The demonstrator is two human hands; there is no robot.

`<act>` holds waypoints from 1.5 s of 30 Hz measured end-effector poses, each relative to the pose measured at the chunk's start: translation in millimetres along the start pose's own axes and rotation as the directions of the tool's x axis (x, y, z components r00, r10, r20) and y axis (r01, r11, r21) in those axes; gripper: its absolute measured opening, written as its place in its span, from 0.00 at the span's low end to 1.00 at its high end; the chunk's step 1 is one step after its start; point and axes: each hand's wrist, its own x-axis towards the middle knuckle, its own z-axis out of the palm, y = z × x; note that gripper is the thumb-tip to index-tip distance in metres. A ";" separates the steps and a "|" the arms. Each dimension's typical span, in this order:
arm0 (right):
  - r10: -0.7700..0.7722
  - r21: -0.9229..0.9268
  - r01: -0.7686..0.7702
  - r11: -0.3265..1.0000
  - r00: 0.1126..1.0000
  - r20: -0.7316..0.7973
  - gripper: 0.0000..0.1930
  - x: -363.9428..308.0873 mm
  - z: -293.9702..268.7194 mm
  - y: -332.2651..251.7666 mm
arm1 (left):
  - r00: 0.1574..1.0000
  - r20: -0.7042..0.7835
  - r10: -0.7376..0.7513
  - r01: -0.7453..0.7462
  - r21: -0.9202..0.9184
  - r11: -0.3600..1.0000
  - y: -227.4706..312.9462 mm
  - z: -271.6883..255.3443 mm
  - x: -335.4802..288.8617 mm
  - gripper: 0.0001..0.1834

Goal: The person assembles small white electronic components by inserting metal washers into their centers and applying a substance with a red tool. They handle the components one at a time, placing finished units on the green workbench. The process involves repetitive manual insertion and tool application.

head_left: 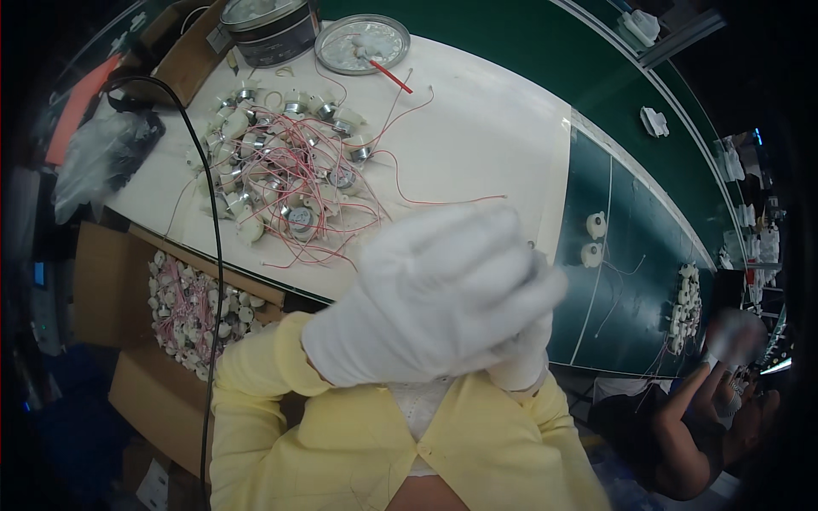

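My left hand [434,294], in a white glove, is raised in front of my chest, close to the camera. Its fingers are bent and closed together, and anything inside them is hidden. Behind it, mostly covered, is my right hand [521,353], gloved in white too, with its fingers out of sight. The two hands meet or overlap; I cannot tell what is between them. Beyond them on the white tabletop [477,128] lies a heap of small motors [298,220] with cream plastic housings, silver metal bodies and tangled thin pink-red wires [298,140].
At the back stand a dark tub [271,34] and a round lid [341,53] with pale paste and a red stick [392,77]. A cardboard box [128,383] of motors is at left, beside a black cable [215,255]. More motors [594,226] lie right, near a co-worker [682,426].
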 end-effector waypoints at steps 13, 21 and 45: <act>0.252 0.472 -0.340 0.814 0.938 0.239 0.35 -22.6 -37.8 -1.6 | 0.717 0.367 -0.593 0.174 0.729 0.662 -195.0 -6.6 0.7 0.21; 0.306 0.505 -0.446 0.739 0.890 0.338 0.33 -23.6 -49.6 -5.8 | 0.652 0.512 -0.559 0.229 0.570 0.789 -195.2 -3.2 11.0 0.22; 0.161 0.154 -0.131 0.979 0.966 -0.203 0.29 -38.1 -89.6 -19.3 | 0.850 -0.149 -0.506 0.367 -0.523 0.769 -104.5 -93.8 -23.6 0.28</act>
